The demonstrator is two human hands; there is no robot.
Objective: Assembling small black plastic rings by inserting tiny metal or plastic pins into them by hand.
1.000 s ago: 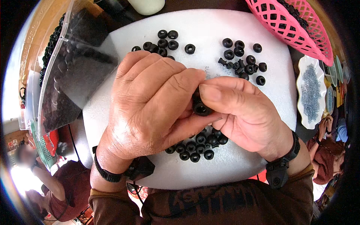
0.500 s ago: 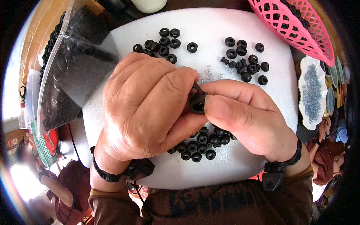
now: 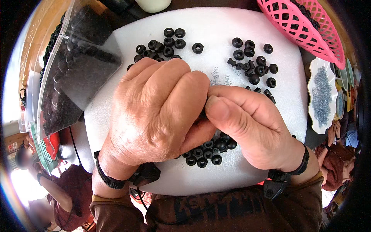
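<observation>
My left hand [image 3: 158,108] and my right hand [image 3: 251,123] meet over the middle of a white foam board [image 3: 127,143]. Both are closed, fingertips pressed together around a small black plastic piece [image 3: 203,112]. Only a dark sliver of it shows between them. Beyond my left hand lies a group of round black plastic beads with holes [image 3: 168,41]. Past my right hand sits another group, round beads and spool-shaped black pieces [image 3: 249,67] together. Tiny metal springs [image 3: 215,77] lie between the groups. More black beads [image 3: 205,151] rest beneath my hands, partly covered.
On the left a clear plastic bin [image 3: 77,77] of black pieces leans over the board's edge. A pink mesh basket [image 3: 301,34] stands at the far right. Below it is a white scalloped dish [image 3: 313,91] with small springs. Another person [image 3: 71,193] sits at the lower left.
My hands have drawn closer together, and the black piece, whose hole showed before, is now nearly hidden. My left hand has turned slightly and moved right.
</observation>
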